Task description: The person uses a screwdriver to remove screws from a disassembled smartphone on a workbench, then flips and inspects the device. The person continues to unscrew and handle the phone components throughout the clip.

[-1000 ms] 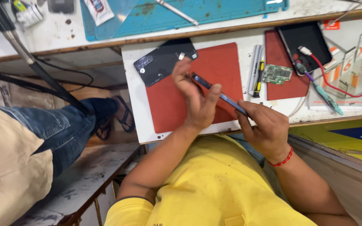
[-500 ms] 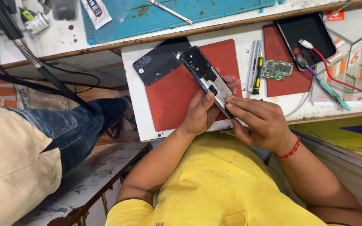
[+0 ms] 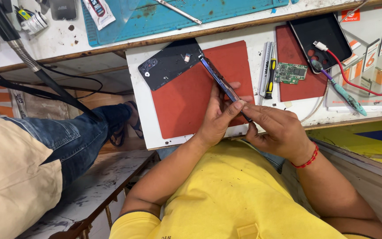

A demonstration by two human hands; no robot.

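Phone body, thin and dark with a blue-tinted edge [image 3: 223, 85], sits edge-on between my two hands, tilted so its far end points up and away from my fingers toward the black back cover. My left hand [image 3: 219, 116] comes up from below with the wrist bent, fingers curled behind the phone's lower half and the thumb pressed along its near edge, closed on it. My right hand [image 3: 279, 130] reaches in from the other side, knuckles up, fingertips pinched tight on the phone's lower end, where they meet my left thumb. A red thread band circles that wrist.

Under both hands lies a red rectangular mat [image 3: 186, 99] on a white board [image 3: 139, 97]. Just beyond the phone's far tip, a black plastic back cover with camera holes [image 3: 169, 64] lies flat, partly on the mat. Beside my right fingers, further out, lie a yellow-and-black-handled screwdriver [image 3: 269, 77] and metal tweezers [image 3: 264, 66], then a small green circuit board [image 3: 291, 72] on a second red mat [image 3: 297, 57]. A black phone case [image 3: 321, 33] with a white-tipped red cable lies beyond that. Well off my left side, another person's leg in blue jeans [image 3: 67, 137] stretches under the bench.
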